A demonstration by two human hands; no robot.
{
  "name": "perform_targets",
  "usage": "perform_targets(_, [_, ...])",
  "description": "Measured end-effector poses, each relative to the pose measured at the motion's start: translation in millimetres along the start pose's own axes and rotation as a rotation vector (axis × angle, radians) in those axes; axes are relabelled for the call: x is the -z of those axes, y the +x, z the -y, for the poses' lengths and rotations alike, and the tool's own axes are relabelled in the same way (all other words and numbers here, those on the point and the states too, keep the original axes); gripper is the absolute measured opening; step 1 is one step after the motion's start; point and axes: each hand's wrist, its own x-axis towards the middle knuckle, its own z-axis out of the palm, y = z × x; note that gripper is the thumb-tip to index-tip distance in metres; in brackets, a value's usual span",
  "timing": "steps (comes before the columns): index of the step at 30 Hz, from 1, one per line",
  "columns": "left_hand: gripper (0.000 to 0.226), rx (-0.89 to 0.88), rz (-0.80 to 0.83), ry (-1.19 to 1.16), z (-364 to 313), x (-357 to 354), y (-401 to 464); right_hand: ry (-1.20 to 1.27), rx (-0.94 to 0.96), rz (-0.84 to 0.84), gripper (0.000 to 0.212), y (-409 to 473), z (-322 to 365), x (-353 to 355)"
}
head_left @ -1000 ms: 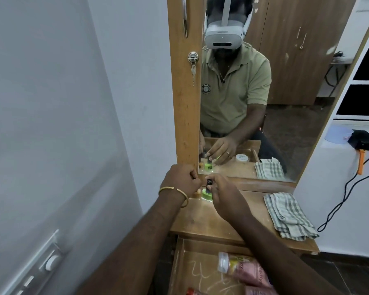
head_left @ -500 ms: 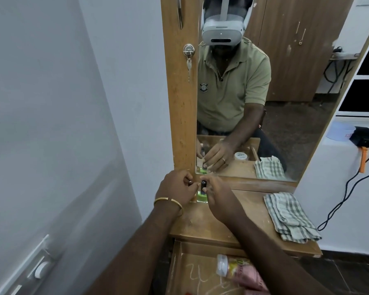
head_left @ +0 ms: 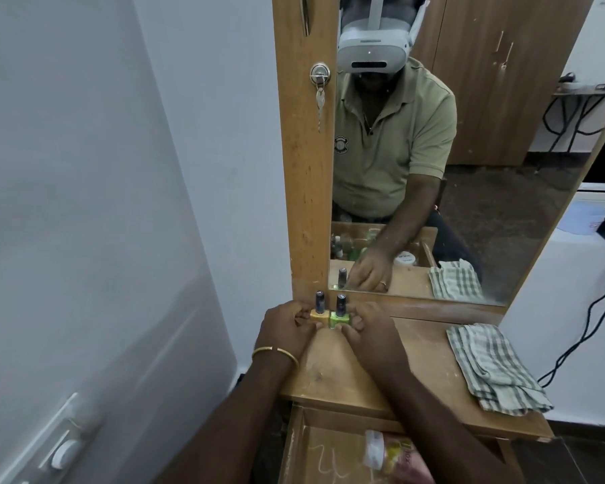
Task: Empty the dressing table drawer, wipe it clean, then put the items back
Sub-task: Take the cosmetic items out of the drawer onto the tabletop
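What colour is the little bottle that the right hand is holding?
The nail polish bottle in the right hand is light green with a dark cap, seen clearly in the head view.

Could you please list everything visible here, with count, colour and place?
nail polish bottles: 2, one yellow, one green, dark caps, upright side by side at tabletop's back left
cloth: 1, green-white check, folded on tabletop's right
tabletop: 1, brown wood
drawer: 1, wooden, open below, holding a pink packet
mirror: 1, wood-framed, behind tabletop
key: 1, silver, hanging from frame lock
left hand: holds yellow bottle, gold bangle on wrist
right hand: holds green bottle
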Motion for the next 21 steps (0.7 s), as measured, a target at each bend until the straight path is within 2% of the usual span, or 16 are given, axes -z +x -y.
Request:
perform_targets(6, [0.039, 0.001, -0.023, -0.019, 1.8, -6.3, 12.9, -0.026, -0.017, 0.011, 0.038, 14.4, -7.2, -6.9])
perform_targets(11, [0.041, 0.001, -0.011, -0.026, 3.3, -10.4, 17.5, 0.016, -0.069, -0.006, 0.034, 16.4, -6.3, -5.2])
perform_targets(15, [0.041, 0.035, 0.007, -0.028, 4.6, -3.1, 12.9, 0.074, -0.108, -0.006, 0.043, 8.0, 0.1, 1.7])
perform_targets(21, [0.021, 0.021, 0.052, -0.139, -2.3, 30.1, -58.7, 0.142, -0.010, -0.030, 0.035, -46.2, 11.5, 34.9])
